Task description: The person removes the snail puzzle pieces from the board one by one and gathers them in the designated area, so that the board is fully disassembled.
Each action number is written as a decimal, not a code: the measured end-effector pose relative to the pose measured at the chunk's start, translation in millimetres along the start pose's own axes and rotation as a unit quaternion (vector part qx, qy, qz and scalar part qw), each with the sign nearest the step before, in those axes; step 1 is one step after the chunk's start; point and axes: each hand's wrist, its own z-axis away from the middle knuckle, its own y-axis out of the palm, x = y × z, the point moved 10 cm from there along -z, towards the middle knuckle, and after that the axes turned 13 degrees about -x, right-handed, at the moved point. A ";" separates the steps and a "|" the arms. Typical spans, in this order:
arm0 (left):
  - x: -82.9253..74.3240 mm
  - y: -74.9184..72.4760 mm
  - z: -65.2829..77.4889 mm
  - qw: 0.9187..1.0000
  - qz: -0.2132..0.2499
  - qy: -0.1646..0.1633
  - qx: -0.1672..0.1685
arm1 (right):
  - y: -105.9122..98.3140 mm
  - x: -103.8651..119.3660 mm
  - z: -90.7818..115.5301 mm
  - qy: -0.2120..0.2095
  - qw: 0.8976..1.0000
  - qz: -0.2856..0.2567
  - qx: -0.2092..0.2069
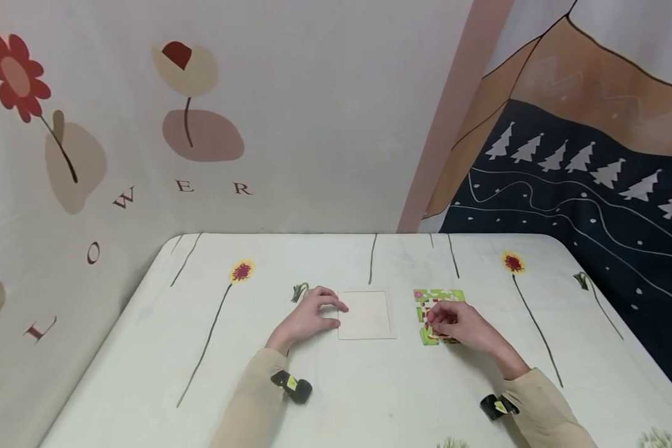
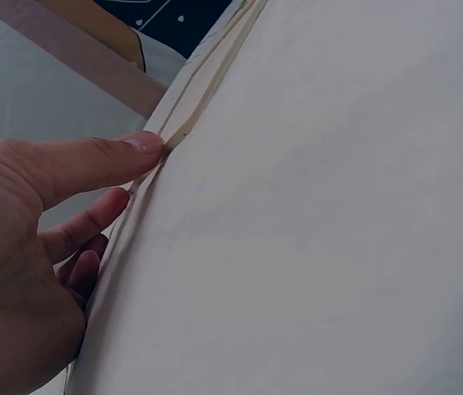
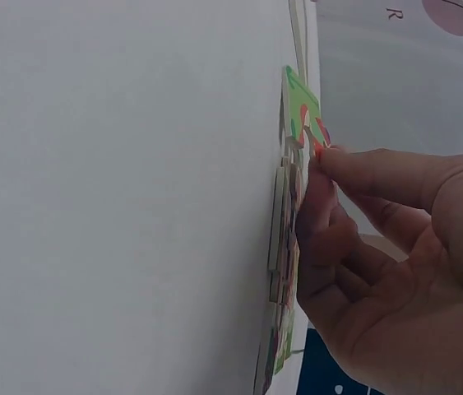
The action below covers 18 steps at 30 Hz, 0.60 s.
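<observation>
A pale wooden puzzle tray (image 1: 365,316) with a thin raised border lies flat on the table, with no pieces inside it. My left hand (image 1: 309,315) is at its left side, fingers loosely bent. In the left wrist view the thumb (image 2: 142,141) touches the tray's edge. To the right of the tray, my right hand (image 1: 460,321) pinches a green puzzle piece (image 3: 294,103) with red on it between thumb and fingertips. Below it are several more puzzle pieces (image 1: 438,293), green, red and white, some stacked and partly hidden by that hand.
The table (image 1: 364,398) has a white cloth printed with flowers and stems. Behind it hangs a pale curtain (image 1: 325,124) with flower prints and letters. A dark cloth (image 1: 543,205) with tree prints hangs at the right. Each forearm wears a small black camera.
</observation>
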 end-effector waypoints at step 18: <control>-0.1 0.5 -0.6 1.000 0.000 0.015 0.001 | -0.7 -5.7 -3.0 0.001 1.000 0.017 -0.003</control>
